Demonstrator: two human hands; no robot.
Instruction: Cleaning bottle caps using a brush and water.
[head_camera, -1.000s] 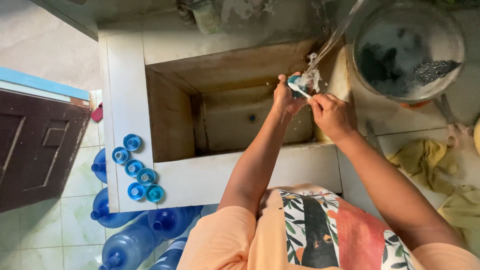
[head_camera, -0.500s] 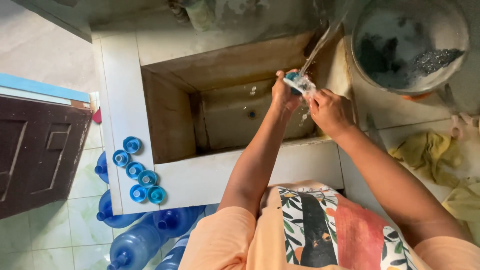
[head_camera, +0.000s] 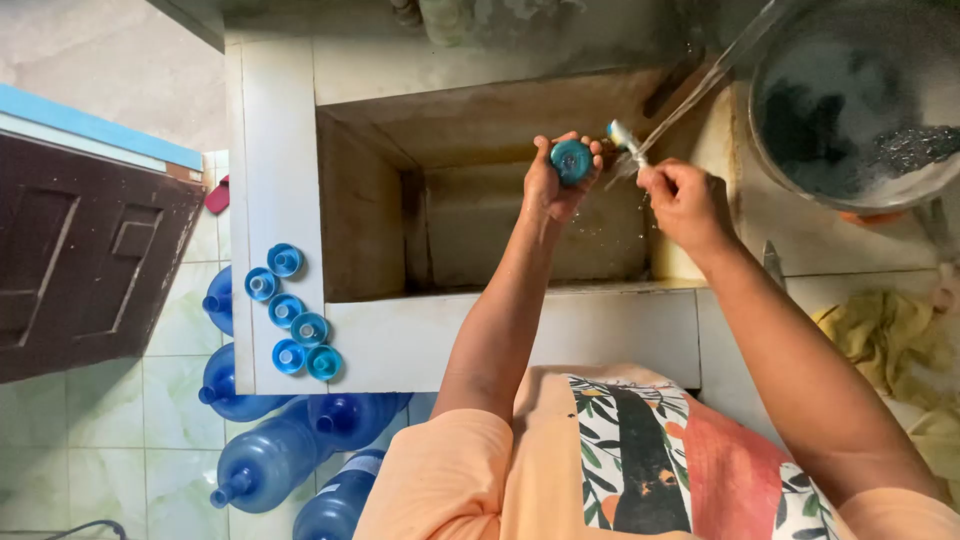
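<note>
Head view: left hand (head_camera: 556, 183) is raised over the deep sink basin (head_camera: 520, 220), its fingers (head_camera: 592, 152) curled shut around a round blue bottle cap (head_camera: 572, 160), flat face turned up toward the camera. Just to its right, close but apart, the right hand (head_camera: 685, 200) pinches a small brush (head_camera: 625, 138), its long axis pointing up-left toward the cap, under a slanting water stream (head_camera: 700, 90). More blue caps (head_camera: 290, 310) lie on the tiled counter (head_camera: 270, 200) well to the left.
</note>
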